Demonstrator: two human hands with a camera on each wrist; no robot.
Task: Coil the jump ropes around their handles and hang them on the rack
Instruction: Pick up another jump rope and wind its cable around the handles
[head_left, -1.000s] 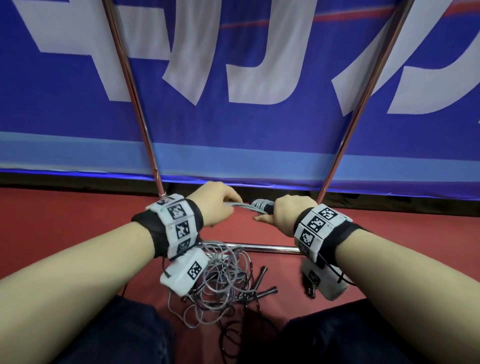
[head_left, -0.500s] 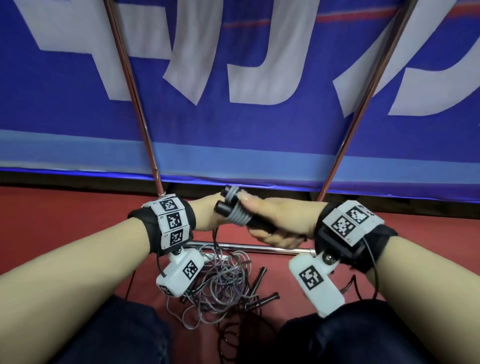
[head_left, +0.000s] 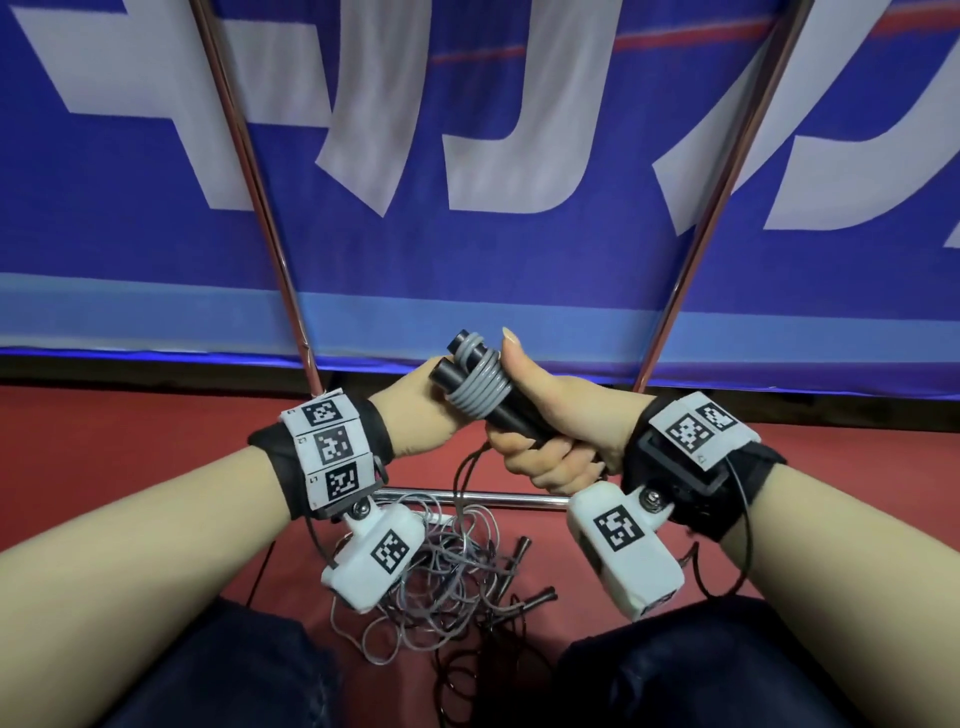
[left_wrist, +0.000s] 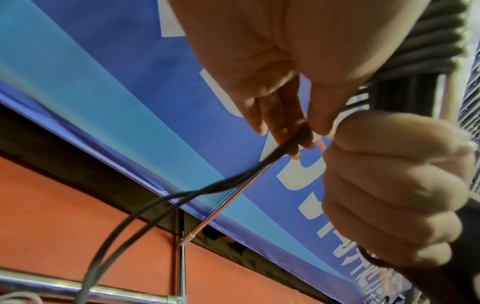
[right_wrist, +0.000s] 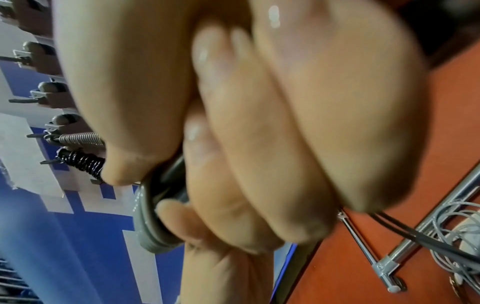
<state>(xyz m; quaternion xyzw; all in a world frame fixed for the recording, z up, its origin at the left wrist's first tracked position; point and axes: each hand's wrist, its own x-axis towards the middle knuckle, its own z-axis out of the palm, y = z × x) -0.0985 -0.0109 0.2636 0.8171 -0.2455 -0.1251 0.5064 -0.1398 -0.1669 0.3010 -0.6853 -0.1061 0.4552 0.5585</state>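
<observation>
Between the two hands, chest-front and above the red floor (head_left: 104, 441): two black jump rope handles (head_left: 498, 400) held side by side, tilted up and away, grey rope (head_left: 480, 387) wound round them in tight turns near the top ends. Right hand (head_left: 550, 436) clenched round the lower part of the handles, thumb laid up along the coil. Left hand (head_left: 415, 421) close behind the top ends; left fingers (left_wrist: 283, 123) pinching a doubled dark strand (left_wrist: 182, 197) that drops away toward the floor. Lower down, a loose tangle of grey rope (head_left: 441, 582) with further thin black handles (head_left: 519, 551) lying on the floor just this side of a chrome crossbar (head_left: 509, 500). Two chrome rack uprights (head_left: 260, 208) rising from the floor and leaning apart, open space between them. Higher on the rack, in the right wrist view, a row of hooks (right_wrist: 44, 94), two bearing coiled ropes (right_wrist: 80, 162). Behind, a blue banner (head_left: 467, 260) with big white characters, cut off by the frame and not readable; smaller white lettering in the left wrist view too blurred to read. On both wristbands (head_left: 332, 447) and both white camera housings (head_left: 374, 556), black-and-white square code markers. Dark trouser knees at the bottom edge.
</observation>
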